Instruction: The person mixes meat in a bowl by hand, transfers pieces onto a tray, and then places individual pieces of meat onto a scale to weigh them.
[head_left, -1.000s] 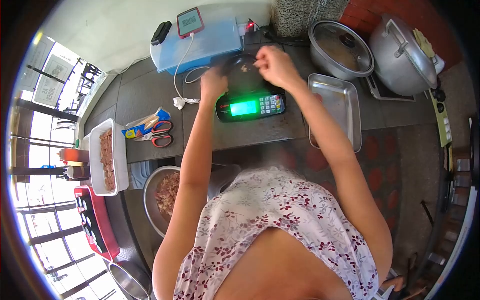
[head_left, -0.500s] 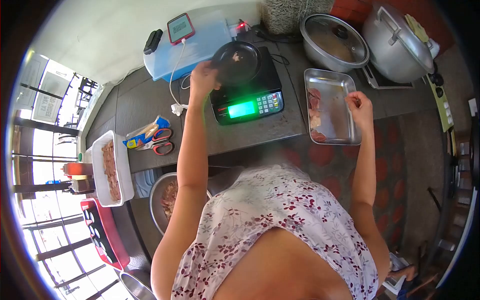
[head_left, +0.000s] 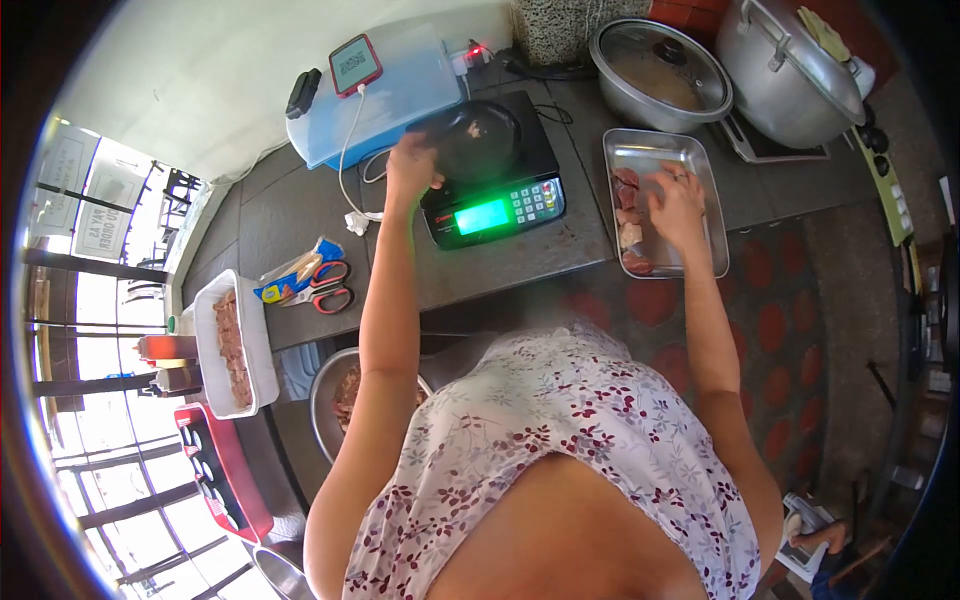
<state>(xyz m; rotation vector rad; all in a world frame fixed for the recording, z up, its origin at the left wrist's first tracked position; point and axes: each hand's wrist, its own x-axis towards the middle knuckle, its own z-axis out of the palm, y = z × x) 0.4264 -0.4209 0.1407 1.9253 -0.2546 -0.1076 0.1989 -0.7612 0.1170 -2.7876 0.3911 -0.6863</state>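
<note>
My left hand point(head_left: 412, 172) is at the left rim of a round black plate point(head_left: 490, 150), its fingers closed on the edge and slightly blurred. A small pale scrap point(head_left: 477, 128) lies in the plate, which is over the black digital scale point(head_left: 545, 205) with its green lit display. Over the steel tray point(head_left: 712, 235) is my right hand point(head_left: 680, 208), fingers spread and bent, holding nothing that I can see. Several meat pieces point(head_left: 629, 234) line the tray's left side, just left of those fingers.
Scissors point(head_left: 330, 287) and a blue-yellow packet point(head_left: 290, 275) lie left of the scale. A white tub point(head_left: 262, 365) and a steel bowl point(head_left: 322, 400) hold meat. Behind are a blue-lidded box point(head_left: 415, 95), a phone point(head_left: 356, 64), a lidded pot point(head_left: 655, 108) and a large pot point(head_left: 790, 95).
My right hand has moved left from the tray's right rim to above its middle, and its fingers have spread. The black plate has shifted slightly toward me with my left hand.
</note>
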